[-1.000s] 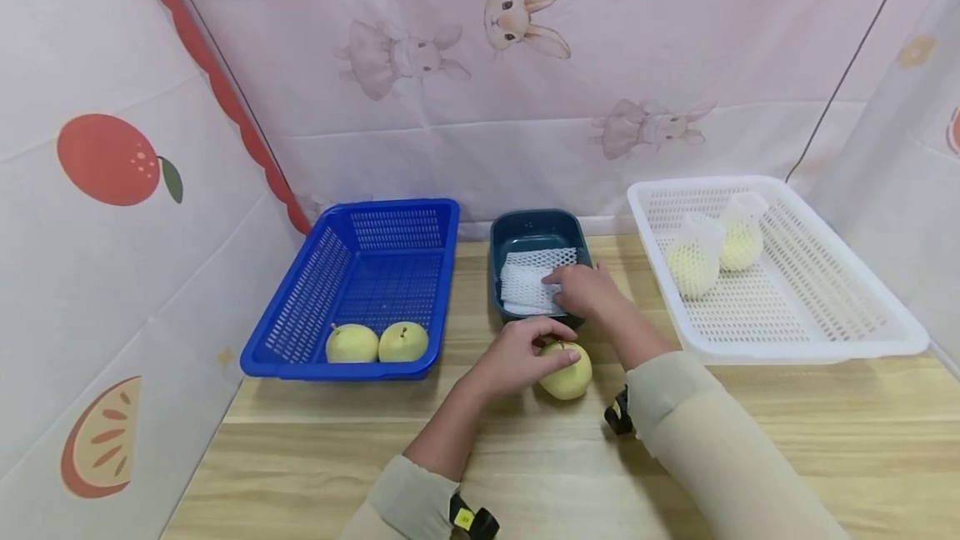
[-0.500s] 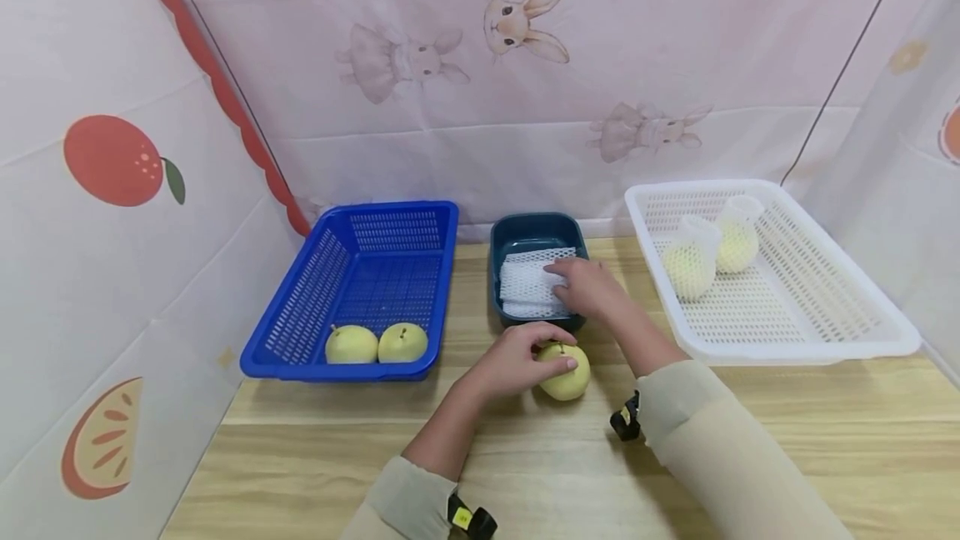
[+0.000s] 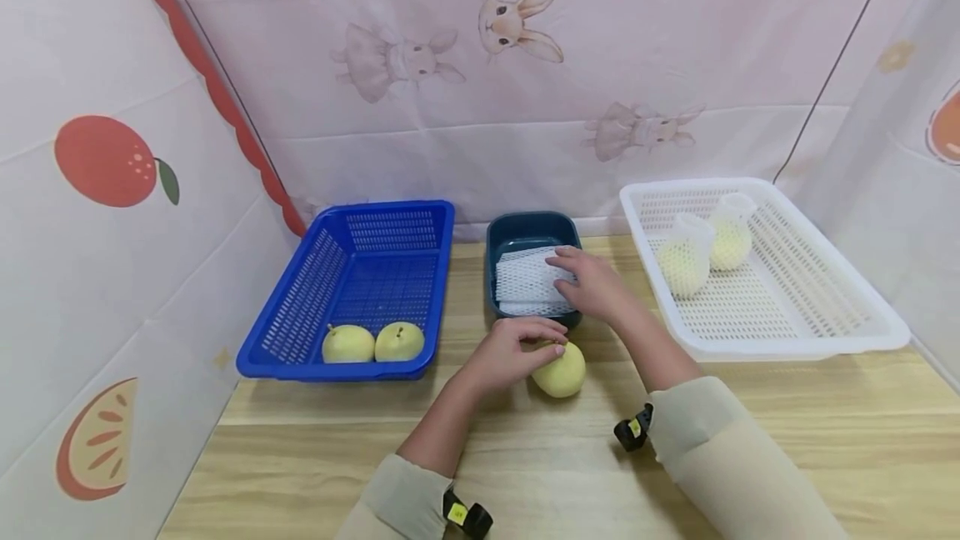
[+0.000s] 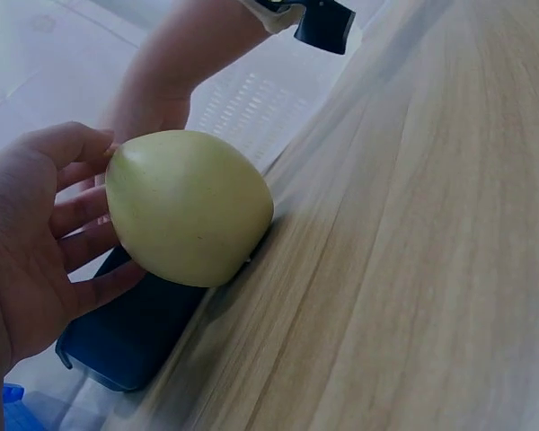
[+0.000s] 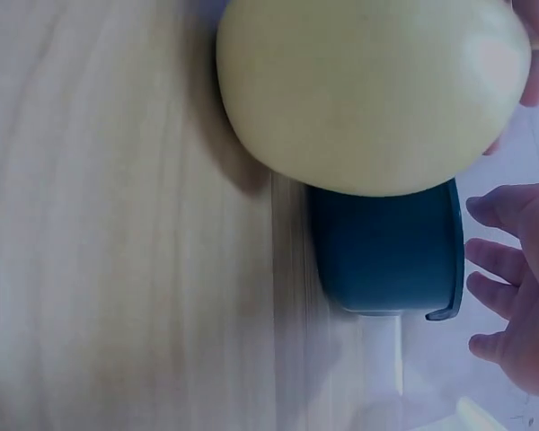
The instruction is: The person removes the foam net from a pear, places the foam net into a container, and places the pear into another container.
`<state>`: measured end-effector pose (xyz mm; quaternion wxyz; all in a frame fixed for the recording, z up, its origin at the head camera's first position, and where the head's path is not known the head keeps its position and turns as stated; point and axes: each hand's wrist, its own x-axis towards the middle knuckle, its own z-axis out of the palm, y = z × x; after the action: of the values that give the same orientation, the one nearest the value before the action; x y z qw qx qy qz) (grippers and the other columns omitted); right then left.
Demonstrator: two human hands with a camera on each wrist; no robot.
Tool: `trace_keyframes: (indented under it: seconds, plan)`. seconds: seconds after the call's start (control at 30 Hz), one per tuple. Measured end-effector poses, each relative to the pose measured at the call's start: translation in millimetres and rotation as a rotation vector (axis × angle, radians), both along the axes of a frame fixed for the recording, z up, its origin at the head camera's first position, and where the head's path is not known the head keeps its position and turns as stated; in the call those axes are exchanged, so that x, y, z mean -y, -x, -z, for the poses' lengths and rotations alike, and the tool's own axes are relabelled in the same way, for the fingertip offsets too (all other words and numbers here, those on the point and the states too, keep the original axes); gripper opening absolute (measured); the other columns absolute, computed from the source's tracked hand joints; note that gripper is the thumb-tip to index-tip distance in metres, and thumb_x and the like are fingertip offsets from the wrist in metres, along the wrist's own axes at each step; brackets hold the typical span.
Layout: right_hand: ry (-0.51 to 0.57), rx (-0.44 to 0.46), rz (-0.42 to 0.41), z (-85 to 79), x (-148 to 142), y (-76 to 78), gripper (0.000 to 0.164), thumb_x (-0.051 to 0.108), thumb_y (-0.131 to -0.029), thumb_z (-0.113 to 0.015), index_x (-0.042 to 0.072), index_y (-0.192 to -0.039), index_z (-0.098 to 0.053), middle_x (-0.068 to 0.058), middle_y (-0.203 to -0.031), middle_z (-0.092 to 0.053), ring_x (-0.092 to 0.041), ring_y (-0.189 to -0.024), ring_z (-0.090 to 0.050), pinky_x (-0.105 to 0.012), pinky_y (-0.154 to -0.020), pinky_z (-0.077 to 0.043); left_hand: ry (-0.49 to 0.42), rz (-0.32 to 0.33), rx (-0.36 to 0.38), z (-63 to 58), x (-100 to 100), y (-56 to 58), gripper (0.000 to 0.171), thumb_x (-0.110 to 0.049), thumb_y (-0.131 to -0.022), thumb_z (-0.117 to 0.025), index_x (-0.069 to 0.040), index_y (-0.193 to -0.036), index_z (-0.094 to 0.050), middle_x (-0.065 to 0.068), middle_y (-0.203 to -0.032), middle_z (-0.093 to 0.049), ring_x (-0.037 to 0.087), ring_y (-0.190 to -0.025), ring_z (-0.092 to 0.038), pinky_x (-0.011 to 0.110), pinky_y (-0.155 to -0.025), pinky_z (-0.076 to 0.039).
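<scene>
My left hand (image 3: 517, 350) rests on a pale yellow-green pear (image 3: 561, 372) standing on the wooden table. The thumb lies over the pear's top beside the stem, and the other fingers bend round its far side; the left wrist view shows these fingers against the pear (image 4: 193, 206). Just behind it, a dark teal tub (image 3: 532, 225) holds a stack of flat white foam net sleeves (image 3: 523, 280). Over the tub's right side, my right hand (image 3: 591, 282) spreads its fingers, their tips at the sleeves. From the right wrist, the tub's wall (image 5: 386, 256) hides the sleeves.
On the left stands a blue basket (image 3: 258, 361) with two bare pears (image 3: 373, 343) at its near end. A white basket (image 3: 892, 338) on the right holds two pears in foam nets (image 3: 684, 265). A printed cloth (image 3: 510, 165) hangs behind.
My left thumb has moved up the pear toward its stem. The right hand has drawn slightly back to the right, its fingers spreading, while the top sleeve has shifted a little in the tub.
</scene>
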<state>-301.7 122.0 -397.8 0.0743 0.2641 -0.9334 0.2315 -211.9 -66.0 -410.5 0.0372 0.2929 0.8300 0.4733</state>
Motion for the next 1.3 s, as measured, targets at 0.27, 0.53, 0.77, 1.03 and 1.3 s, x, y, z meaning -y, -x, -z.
trace_keyframes:
  seconds: [0.27, 0.53, 0.77, 1.03, 1.3]
  plan:
    - [0.071, -0.019, -0.013, -0.7, -3, -14.5, 0.040, 0.015, -0.090, -0.059, 0.007, -0.129, -0.057, -0.016, -0.140, -0.047, -0.036, -0.134, -0.037, -0.055, -0.108, -0.028, -0.035, -0.001, -0.025, 1.1, -1, 2.6, 0.014, -0.020, -0.089, -0.066, -0.009, -0.094, -0.074, -0.001, -0.104, -0.070, 0.005, -0.103, -0.061, 0.023, -0.093, -0.046]
    - [0.200, 0.014, 0.002, 1.7, -8, -31.6, 0.039, 0.017, -0.091, -0.058, 0.010, -0.129, -0.057, -0.011, -0.140, -0.048, -0.031, -0.133, -0.039, -0.052, -0.107, -0.032, -0.067, 0.003, -0.068, 12.2, 1, 13.9, 0.012, -0.023, -0.089, -0.064, -0.015, -0.094, -0.072, -0.006, -0.095, -0.069, 0.004, -0.095, -0.062, 0.022, -0.084, -0.051]
    - [0.332, 0.150, 0.058, 1.9, -6, -54.4, 0.035, 0.026, -0.093, -0.057, 0.022, -0.128, -0.059, 0.000, -0.133, -0.056, -0.026, -0.108, -0.058, -0.048, -0.089, -0.047, -0.063, -0.116, -0.044, 7.0, 4, 13.3, 0.014, -0.032, -0.090, -0.063, -0.023, -0.094, -0.072, -0.013, -0.095, -0.067, 0.002, -0.095, -0.061, 0.022, -0.082, -0.050]
    - [0.534, 0.274, -0.022, 1.0, 0, -69.5, 0.042, 0.041, -0.092, -0.057, 0.019, -0.128, -0.058, 0.001, -0.127, -0.060, -0.017, -0.113, -0.059, -0.040, -0.094, -0.048, -0.162, -0.178, -0.133, -5.8, 10, 7.9, 0.014, -0.030, -0.089, -0.064, -0.020, -0.094, -0.073, -0.009, -0.099, -0.069, 0.005, -0.096, -0.061, 0.025, -0.080, -0.052]
    - [0.544, 0.421, -0.141, 1.4, 2, -71.7, 0.050, 0.041, -0.091, -0.059, 0.023, -0.136, -0.049, -0.001, -0.135, -0.053, -0.021, -0.116, -0.057, -0.038, -0.092, -0.049, -0.244, -0.246, -0.223, -17.9, 14, 5.3, 0.018, -0.028, -0.089, -0.064, -0.013, -0.093, -0.073, -0.004, -0.095, -0.069, 0.008, -0.088, -0.062, 0.025, -0.072, -0.053]
